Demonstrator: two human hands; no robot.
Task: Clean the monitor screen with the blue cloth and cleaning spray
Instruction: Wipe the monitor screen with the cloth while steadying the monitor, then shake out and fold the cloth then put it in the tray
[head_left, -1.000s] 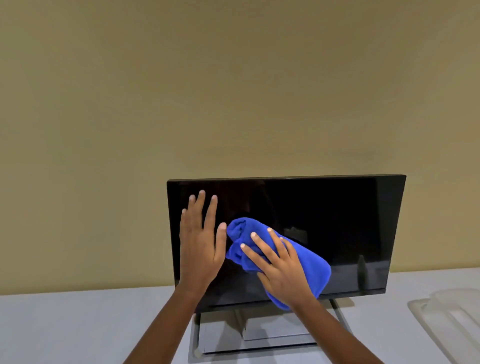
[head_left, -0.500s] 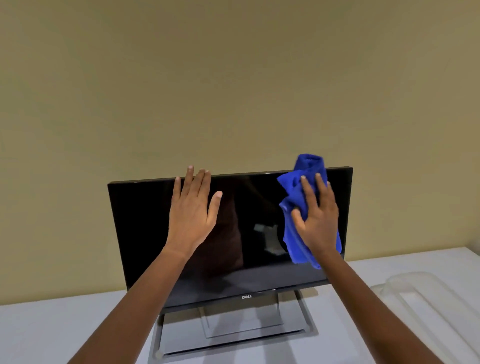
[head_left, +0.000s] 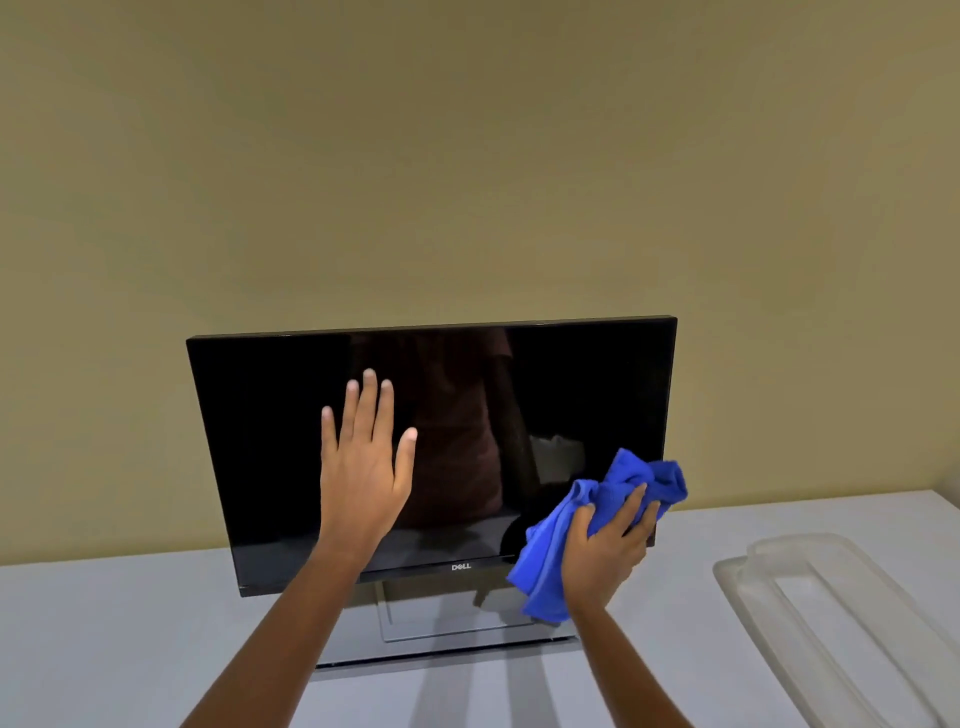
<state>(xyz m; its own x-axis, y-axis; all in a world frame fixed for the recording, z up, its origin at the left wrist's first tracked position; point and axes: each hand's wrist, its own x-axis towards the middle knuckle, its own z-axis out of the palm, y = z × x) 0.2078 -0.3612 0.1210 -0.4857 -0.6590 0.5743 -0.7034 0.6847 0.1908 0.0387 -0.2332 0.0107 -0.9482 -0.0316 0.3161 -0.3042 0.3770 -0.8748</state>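
Wiping looks midway: the right hand (head_left: 605, 553) clutches the blue cloth (head_left: 597, 525) at the monitor screen's (head_left: 270, 441) corner, the left hand (head_left: 363, 467) flat, empty; no spray visible.

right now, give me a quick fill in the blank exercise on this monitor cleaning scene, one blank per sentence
1. The blue cloth is bunched in the person's ____ hand.
2. The cloth sits at the lower ____ corner of the monitor screen.
3. The left hand is held with fingers ____ in front of the screen.
4. To the right, on the table, lies a clear plastic ____.

Missing words: right; right; spread; tray
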